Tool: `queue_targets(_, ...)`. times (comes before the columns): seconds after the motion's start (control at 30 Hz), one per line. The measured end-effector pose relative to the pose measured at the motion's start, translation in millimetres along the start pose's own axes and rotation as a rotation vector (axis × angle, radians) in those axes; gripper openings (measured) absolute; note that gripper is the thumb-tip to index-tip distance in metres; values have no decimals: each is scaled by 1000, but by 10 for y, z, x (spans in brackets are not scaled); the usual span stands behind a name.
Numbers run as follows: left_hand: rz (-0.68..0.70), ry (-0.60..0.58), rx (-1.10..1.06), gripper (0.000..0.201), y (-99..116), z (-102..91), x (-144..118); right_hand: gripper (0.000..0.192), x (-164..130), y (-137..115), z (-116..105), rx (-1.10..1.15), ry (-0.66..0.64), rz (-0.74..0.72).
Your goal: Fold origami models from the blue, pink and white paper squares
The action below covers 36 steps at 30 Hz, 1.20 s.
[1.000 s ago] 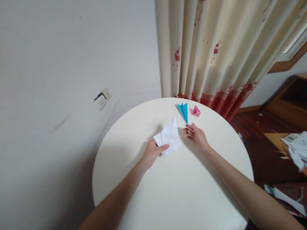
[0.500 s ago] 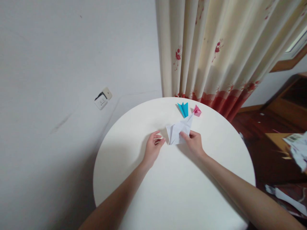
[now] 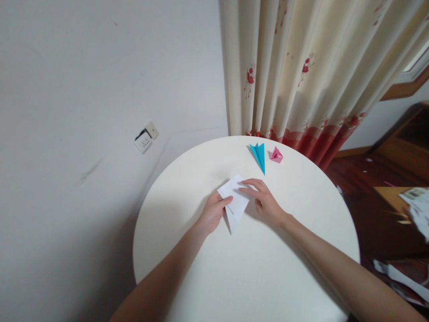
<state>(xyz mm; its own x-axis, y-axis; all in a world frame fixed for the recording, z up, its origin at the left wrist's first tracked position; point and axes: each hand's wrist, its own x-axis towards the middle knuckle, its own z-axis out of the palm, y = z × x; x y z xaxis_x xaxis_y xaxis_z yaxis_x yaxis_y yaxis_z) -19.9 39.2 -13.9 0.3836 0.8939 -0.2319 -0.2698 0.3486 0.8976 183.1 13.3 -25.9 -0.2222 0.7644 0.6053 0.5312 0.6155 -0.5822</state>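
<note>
One wall (image 3: 100, 67) fills the left of the frame, and one curtain (image 3: 301, 67) with red prints hangs across the upper right. One round table (image 3: 234, 281) takes up the lower middle, two bare forearms crossing it from the bottom corners and hiding parts of its top. Loose papers (image 3: 418, 205), too blurred to count, lie at the right edge. The left hand (image 3: 212, 212) pinches one folded white sheet (image 3: 238, 206) at the centre, its thumb on top, covering a bit of the left edge. The right hand (image 3: 266, 203) has its fingers loosely parted over the sheet's upper right, blocking that corner; whether they touch it, I cannot tell. Beyond, near the table's far rim, lie one blue fold (image 3: 259, 157) and, just right of it, one smaller pink fold (image 3: 276, 155). Two plates (image 3: 144, 142) sit on the wall, left of centre.
</note>
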Motion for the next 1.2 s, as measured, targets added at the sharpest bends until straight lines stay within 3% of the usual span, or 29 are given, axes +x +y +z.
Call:
queue_targets(0.13,-5,14,113,53,-5,-9,2,37,-3,86,26,274,200,439)
queue_targets(0.2,11,-7,157,51,-12,-15,4,44,-1,105,52,453,190,643)
queue_targets(0.27,27,-44,185,48,-20,-25,8,50,3,98,82,570,168,731)
queue_targets(0.47,18,-86,253,53,-22,-38,0,44,18,-50,123,677,117,700)
queue_targets(0.67,-1,-192,257,56,-15,-22,-29,39,-1,-160,81,977,16,935)
queue_targets(0.93,5,-243,285,48,-48,1,-30,34,-17,-155,96,886,2,988)
queue_targets(1.2,36,-129,402,36,-80,-39,-3,31,-8,-165,78,855,-75,998)
